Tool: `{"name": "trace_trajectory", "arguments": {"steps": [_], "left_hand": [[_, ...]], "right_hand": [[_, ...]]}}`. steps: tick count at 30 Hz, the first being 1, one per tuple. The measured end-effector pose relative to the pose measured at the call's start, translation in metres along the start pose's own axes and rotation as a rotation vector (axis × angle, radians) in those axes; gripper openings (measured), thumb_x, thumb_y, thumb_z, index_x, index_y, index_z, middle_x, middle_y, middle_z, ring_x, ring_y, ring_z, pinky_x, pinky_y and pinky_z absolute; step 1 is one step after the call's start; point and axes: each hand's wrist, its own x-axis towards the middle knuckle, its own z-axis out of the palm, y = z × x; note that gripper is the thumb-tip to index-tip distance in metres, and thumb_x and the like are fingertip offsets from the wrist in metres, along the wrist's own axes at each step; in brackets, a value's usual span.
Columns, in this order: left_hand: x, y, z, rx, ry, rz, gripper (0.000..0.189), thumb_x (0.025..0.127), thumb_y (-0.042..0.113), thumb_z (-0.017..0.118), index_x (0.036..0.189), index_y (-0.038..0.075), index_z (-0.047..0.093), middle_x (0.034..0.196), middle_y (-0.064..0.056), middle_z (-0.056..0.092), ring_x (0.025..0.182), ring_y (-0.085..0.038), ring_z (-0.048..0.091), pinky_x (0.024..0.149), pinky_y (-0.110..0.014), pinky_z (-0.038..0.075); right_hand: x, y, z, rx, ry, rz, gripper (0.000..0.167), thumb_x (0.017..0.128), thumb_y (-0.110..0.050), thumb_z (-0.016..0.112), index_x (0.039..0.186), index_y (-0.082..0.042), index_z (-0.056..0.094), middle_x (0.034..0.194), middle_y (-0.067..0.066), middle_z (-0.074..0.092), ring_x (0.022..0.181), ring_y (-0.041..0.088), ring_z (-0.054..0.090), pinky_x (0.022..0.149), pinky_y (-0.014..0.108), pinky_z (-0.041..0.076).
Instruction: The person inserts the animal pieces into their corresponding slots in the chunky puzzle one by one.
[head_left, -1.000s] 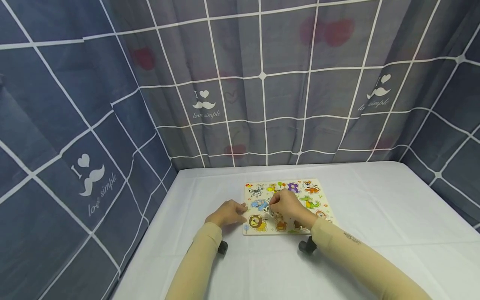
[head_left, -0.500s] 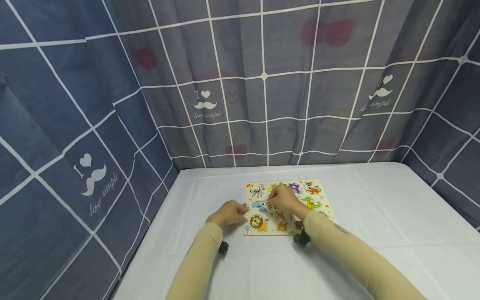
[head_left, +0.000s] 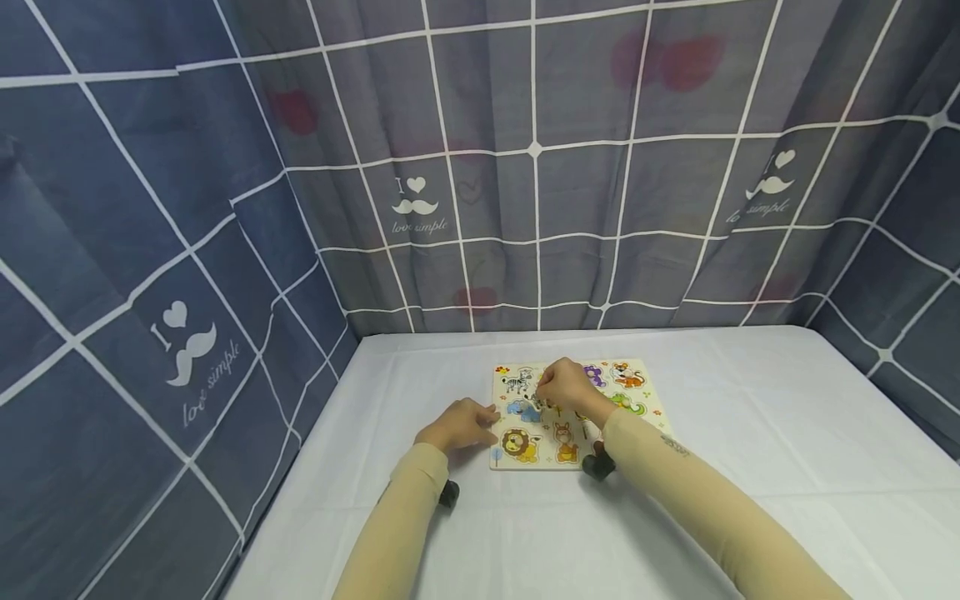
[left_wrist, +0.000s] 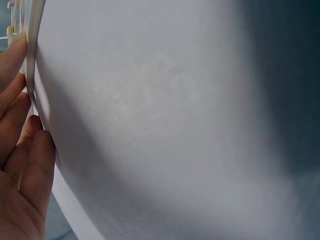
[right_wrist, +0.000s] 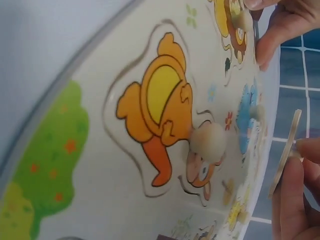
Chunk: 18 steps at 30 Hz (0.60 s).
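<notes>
My right hand (head_left: pixel 572 390) pinches a small puzzle piece (head_left: pixel 533 403) with black-and-white markings, above a wooden animal puzzle board (head_left: pixel 546 464). In the right wrist view the held piece (right_wrist: pixel 286 155) appears edge-on, apart from the board's surface. On the board the zebra picture (head_left: pixel 517 382) lies just beyond the piece, and the blue elephant (head_left: pixel 524 410) lies below it. At the board's left edge rests my left hand (head_left: pixel 459 425), its fingers fairly straight. The left wrist view shows that hand's fingertips (left_wrist: pixel 42 142) touching the edge. The right hand hides part of the board's middle.
Other knobbed animals sit on the board: a lion (head_left: pixel 519 445), a kangaroo (head_left: pixel 566 442), a tiger (head_left: pixel 627 375), a crocodile (head_left: pixel 627 404). A white cloth (head_left: pixel 420 367) covers the table. Grey checked curtains (head_left: pixel 495 200) hang behind and at both sides.
The right hand has moved away from me across the board, carrying the piece from beside the elephant towards the zebra picture. The left hand stays at the board's left edge.
</notes>
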Motion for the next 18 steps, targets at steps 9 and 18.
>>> {"name": "trace_trajectory", "arguments": {"steps": [9,18], "left_hand": [[0.001,0.0,-0.001,0.001,0.004,0.003,0.047,0.079,0.019,0.082,0.125,0.014,0.07,0.144,0.003,0.058,0.14,-0.032,0.047,0.122,-0.051,0.03],[0.002,0.001,0.001,0.019,0.001,0.005,0.045,0.08,0.02,0.082,0.124,0.014,0.07,0.144,0.003,0.058,0.138,-0.031,0.049,0.121,-0.051,0.032]], "right_hand": [[0.016,0.007,0.002,0.044,-0.033,0.048,0.015,0.085,-0.01,0.07,0.07,-0.008,0.072,0.063,0.004,0.07,0.051,0.014,0.058,0.045,0.022,0.043],[0.026,0.002,0.002,0.063,-0.006,0.037,0.015,0.085,-0.009,0.069,0.07,-0.005,0.073,0.066,0.008,0.073,0.054,0.017,0.063,0.046,0.023,0.041]]}}
